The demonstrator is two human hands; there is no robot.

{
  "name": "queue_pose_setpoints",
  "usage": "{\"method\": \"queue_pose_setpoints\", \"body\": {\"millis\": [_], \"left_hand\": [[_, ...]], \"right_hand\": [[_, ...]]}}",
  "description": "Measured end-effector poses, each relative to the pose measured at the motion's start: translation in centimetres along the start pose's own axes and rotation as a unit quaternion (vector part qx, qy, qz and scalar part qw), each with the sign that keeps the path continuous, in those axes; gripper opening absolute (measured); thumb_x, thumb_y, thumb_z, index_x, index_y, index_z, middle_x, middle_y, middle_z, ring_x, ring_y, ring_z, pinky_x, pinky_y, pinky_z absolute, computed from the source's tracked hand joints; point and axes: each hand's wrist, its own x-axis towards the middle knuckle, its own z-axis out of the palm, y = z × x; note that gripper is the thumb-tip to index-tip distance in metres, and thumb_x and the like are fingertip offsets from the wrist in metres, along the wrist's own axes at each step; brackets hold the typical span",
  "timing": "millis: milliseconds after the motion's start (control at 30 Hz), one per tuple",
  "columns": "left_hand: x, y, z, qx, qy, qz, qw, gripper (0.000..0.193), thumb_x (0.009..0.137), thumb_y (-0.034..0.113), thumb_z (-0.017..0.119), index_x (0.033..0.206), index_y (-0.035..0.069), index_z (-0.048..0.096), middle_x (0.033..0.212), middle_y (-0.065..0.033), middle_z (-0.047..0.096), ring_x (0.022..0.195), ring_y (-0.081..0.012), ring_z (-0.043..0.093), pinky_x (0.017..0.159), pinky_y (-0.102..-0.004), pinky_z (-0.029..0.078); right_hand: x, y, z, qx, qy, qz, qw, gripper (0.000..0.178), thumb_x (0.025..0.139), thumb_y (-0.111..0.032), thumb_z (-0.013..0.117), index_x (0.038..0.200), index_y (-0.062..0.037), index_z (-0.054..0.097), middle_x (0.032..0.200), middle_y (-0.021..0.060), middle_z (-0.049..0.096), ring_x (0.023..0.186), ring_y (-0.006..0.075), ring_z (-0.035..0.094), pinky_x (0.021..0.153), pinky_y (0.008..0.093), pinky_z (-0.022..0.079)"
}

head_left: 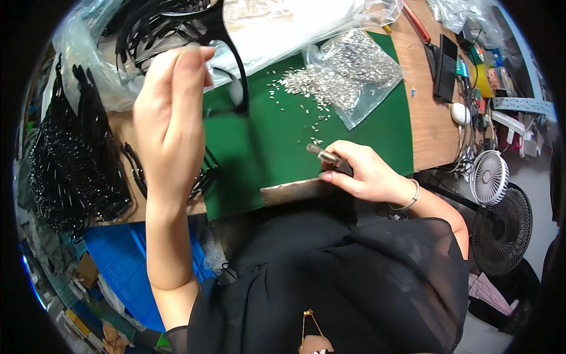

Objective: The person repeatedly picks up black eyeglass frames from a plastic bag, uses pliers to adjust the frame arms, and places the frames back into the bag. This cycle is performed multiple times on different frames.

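My left hand (pixel 171 118) is raised close to the camera with its fingers closed together. A black glossy cord (pixel 240 71) loops out beside its fingertips, blurred by motion. The exact spot where the fingers grip it is hidden. My right hand (pixel 368 174) is wrapped round small pliers (pixel 331 158), whose metal jaws point up and left over the front part of the green mat (pixel 265 135). Beyond the jaws lies a spill of tiny silver metal pieces (pixel 303 82). It runs to a clear plastic bag (pixel 365 71) holding many more of them.
At the left edge hangs a thick bundle of black cords (pixel 76 159). Clear plastic sheeting (pixel 277 29) covers the back. To the right are a black phone (pixel 446 68), cables, a white fan (pixel 489 177) and a black fan (pixel 504 230). A blue crate (pixel 121 265) stands below left.
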Motion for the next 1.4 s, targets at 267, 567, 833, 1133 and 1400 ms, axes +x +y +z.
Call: {"method": "queue_pose_setpoints", "body": {"millis": [267,567,833,1133,1400], "left_hand": [[-7.2,7.7,-0.2,-0.438,-0.075,-0.33,0.833,0.048,0.081,0.03,0.059,0.106,-0.005,0.039,0.084,-0.0205,0.057,0.051,-0.0194,0.057,0.055,-0.0331,0.051],[-10.7,5.8,3.0,-0.311,-0.081,-0.388,0.864,0.063,0.075,-0.012,0.057,0.125,-0.002,0.021,0.107,-0.0199,0.055,0.083,-0.0138,0.058,0.076,-0.0229,0.046],[-12.0,4.1,3.5,-0.326,-0.048,-0.293,0.898,0.09,0.074,-0.011,0.058,0.137,0.007,-0.002,0.103,-0.0208,0.054,0.068,-0.0082,0.054,0.067,-0.0187,0.045],[-11.9,2.8,3.8,-0.312,-0.103,-0.211,0.921,0.101,0.068,-0.01,0.067,0.136,0.007,-0.005,0.111,-0.0188,0.048,0.078,-0.0152,0.059,0.071,-0.0238,0.047],[-10.7,4.7,7.3,-0.116,-0.078,-0.172,0.975,0.09,0.068,-0.013,0.062,0.136,0.005,0.005,0.116,-0.015,0.048,0.085,-0.0129,0.054,0.077,-0.0231,0.047]], "right_hand": [[1.7,2.4,-0.3,-0.127,0.067,0.045,0.989,0.014,0.072,-0.01,0.06,0.08,-0.0024,0.052,0.074,0.0155,0.056,0.073,0.032,0.057,0.064,0.0382,0.046],[2.6,3.1,0.9,-0.188,0.073,-0.006,0.979,0.012,0.071,-0.004,0.058,0.081,-0.0008,0.052,0.075,0.015,0.052,0.07,0.0336,0.053,0.063,0.0386,0.042],[2.7,2.9,0.8,-0.178,0.058,0.051,0.981,0.013,0.073,-0.006,0.057,0.083,-0.0009,0.052,0.074,0.0155,0.053,0.072,0.0332,0.054,0.063,0.0399,0.042],[1.5,0.3,0.0,-0.017,0.092,0.081,0.992,0.014,0.08,-0.012,0.059,0.082,0.0006,0.052,0.074,0.0098,0.056,0.067,0.019,0.055,0.063,0.028,0.043],[-1.5,-3.8,0.7,0.221,0.131,0.007,0.966,0.009,0.08,-0.006,0.062,0.078,-0.0011,0.054,0.066,0.0013,0.05,0.059,0.0061,0.045,0.052,0.0211,0.038]]}}
